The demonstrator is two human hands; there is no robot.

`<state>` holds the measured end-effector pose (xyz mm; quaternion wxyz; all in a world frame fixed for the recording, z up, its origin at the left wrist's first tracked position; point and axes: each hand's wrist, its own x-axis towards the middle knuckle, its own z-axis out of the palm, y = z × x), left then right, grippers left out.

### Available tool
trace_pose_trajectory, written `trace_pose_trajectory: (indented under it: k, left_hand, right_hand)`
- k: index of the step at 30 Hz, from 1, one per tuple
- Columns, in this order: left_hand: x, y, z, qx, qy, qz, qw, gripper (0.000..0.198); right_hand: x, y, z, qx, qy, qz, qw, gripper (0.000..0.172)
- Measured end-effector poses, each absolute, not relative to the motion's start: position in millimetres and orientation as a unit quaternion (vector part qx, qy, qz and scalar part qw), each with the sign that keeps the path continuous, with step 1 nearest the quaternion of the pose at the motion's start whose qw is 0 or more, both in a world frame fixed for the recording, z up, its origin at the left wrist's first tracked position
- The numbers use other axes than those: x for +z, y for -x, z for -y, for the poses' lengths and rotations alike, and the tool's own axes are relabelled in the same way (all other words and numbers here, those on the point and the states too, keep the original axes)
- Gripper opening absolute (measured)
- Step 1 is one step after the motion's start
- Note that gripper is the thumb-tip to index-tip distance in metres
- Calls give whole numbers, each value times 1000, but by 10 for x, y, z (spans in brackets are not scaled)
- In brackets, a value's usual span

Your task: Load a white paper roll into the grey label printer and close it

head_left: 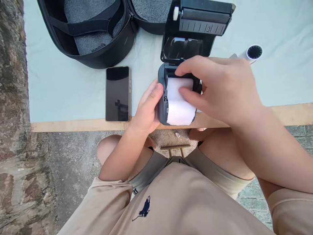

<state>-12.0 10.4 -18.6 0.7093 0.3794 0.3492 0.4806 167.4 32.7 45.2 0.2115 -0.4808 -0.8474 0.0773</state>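
Note:
A small dark portable label printer [161, 111] stands at the table's front edge, its black lid [190, 14] swung up and back. My left hand [148, 107] grips the printer's left side, thumb on the upper rim. Inside the compartment sits a white paper roll [181, 112], whose loose end hangs over the front. Over the compartment is my right hand [225, 85], thumb and index finger apart. The thumb is at the paper's surface and the index fingertip is near the back of the compartment. My right hand's other fingers are mostly hidden.
Left of the printer lies a phone [117, 94], screen up. An unzipped black case [114, 54] with grey foam stands behind it. Another white roll with a black core [254, 54] is at the right. A wooden strip [73, 125] edges the cloth-covered table.

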Motion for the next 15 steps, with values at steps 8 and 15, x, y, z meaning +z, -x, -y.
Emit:
trace_pose_trajectory:
  k: [8, 15]
  left_hand:
    - [-147, 114, -98, 470, -374, -336, 725, 48]
    - [-183, 134, -76, 493, -315, -351, 731, 38]
  right_hand:
    - [534, -1688, -341, 65, 493, 858, 126, 22]
    - [721, -1885, -197, 372, 481, 696, 383, 35]
